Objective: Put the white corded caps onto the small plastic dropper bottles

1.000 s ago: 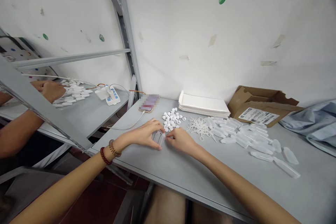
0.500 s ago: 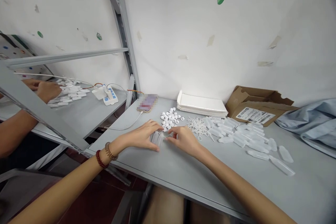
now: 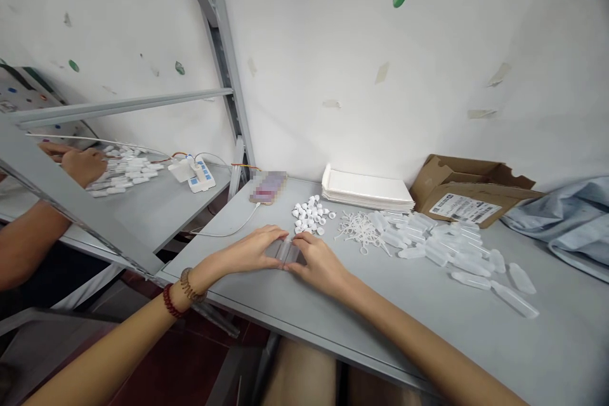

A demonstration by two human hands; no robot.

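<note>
Between my two hands a few clear plastic tubes lie side by side on the grey table. My left hand grips them from the left, thumb at the near end and fingers at the far end. From the right, my right hand closes on them in the same way. Just beyond the fingers is a heap of small white caps. Thin white looped pieces are piled to the right of the caps. Further right spreads a pile of translucent plastic sleeves.
A stack of white flat packs and an open cardboard box stand by the wall, with blue-grey cloth at right. A blurred phone-like object has a cable. Left, past a metal frame, a co-worker's hand is near white tubes.
My right hand has moved slightly left and down onto the tubes, its thumb now at their near end. Both hands have come closer together around them.
</note>
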